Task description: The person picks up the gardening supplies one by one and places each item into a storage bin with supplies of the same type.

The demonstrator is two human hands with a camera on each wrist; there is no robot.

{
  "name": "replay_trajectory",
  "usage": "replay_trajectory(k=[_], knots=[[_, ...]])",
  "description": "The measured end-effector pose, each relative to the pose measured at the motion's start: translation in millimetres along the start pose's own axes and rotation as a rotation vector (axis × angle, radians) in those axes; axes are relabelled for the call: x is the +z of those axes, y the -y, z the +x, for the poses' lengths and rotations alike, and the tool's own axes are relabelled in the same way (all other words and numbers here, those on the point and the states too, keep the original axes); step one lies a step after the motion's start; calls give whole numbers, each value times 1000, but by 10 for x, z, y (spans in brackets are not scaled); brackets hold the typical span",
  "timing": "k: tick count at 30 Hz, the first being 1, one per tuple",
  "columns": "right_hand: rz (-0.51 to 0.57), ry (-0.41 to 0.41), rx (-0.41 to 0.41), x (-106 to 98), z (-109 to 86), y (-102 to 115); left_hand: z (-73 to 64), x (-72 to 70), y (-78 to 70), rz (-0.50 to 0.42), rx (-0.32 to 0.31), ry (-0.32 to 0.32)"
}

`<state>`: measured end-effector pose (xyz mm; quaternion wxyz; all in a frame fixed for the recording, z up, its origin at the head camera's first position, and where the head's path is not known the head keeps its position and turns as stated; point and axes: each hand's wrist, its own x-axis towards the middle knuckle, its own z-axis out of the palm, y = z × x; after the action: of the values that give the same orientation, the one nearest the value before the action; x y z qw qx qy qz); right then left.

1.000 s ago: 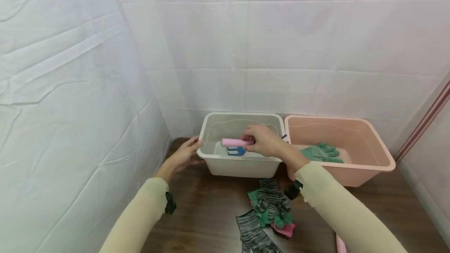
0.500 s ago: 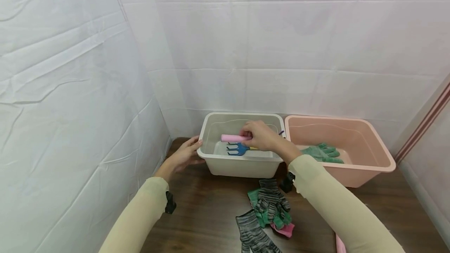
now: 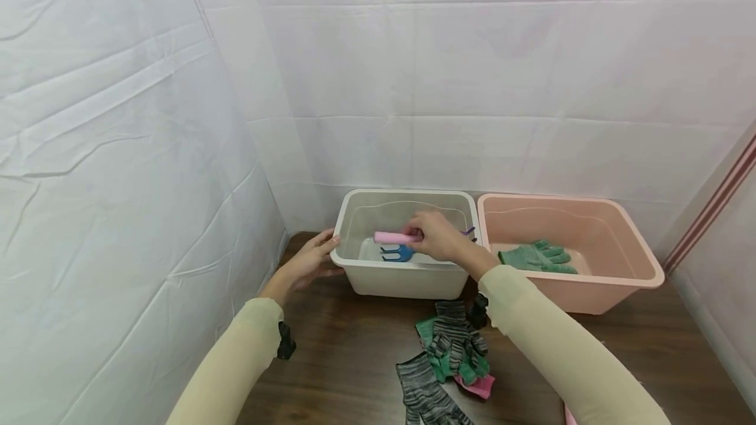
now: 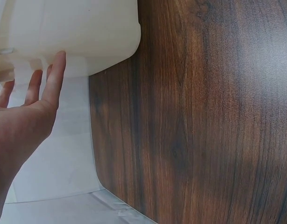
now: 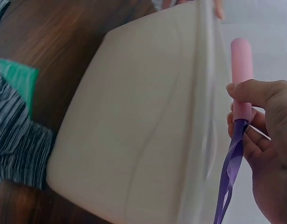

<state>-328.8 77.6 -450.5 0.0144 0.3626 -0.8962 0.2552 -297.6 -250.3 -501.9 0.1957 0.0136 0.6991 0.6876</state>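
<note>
- From my remote station I see a dark, wood-grained table, walled by creased white sheeting.
- The right hand clamps a pink-handled purple tool between thumb and fingers, over the opening of a rectangular cream plastic tub.
- Its handle is a smooth, round-ended cylinder; its purple shank looks twisted (the head view mostly hides it).
- A blue hand fork lies inside the tub.
- The left hand holds the tub's rim, thumb over the edge.
</note>
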Motion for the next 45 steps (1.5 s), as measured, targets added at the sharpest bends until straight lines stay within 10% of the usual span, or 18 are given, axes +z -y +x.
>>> replay_trajectory(k=[45], knots=[[51, -88, 129, 460, -77, -90, -12, -42, 32, -21, -3, -7]])
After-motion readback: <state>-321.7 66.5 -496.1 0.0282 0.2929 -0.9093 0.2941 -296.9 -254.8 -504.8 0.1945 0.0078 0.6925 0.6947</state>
